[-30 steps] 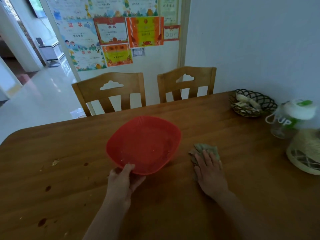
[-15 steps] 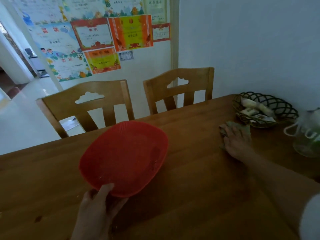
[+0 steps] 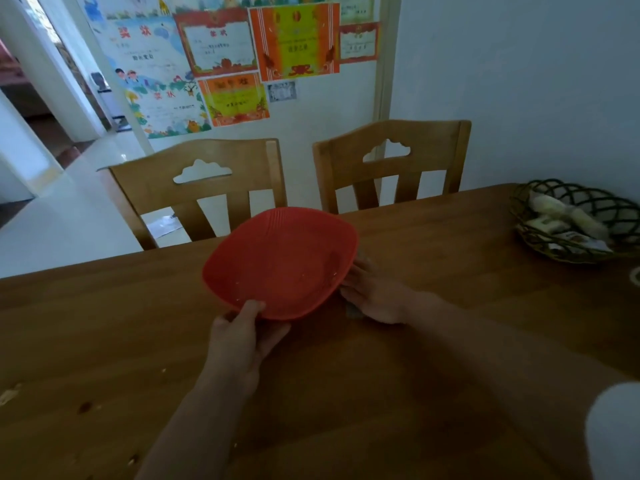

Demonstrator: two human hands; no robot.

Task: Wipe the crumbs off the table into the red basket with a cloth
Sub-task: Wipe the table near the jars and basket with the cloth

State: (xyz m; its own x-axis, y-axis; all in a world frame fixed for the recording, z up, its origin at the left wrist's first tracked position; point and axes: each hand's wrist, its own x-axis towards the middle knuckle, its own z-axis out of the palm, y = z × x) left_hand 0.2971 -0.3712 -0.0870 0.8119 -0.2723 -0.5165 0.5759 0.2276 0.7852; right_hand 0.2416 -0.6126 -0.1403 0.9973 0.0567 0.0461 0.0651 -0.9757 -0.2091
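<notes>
red basket – tilted above desk middle, toward far edge | left hand – pinches near rim | right hand – flat on cloth at right rim | advice: keep rim low, sweep crumbs straight in

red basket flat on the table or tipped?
Tipped. The left hand grips the near rim of the red basket, whose inside faces the camera, right edge low by the right hand.

The cloth lies almost wholly hidden under the right hand (only a grey corner shows).
</notes>
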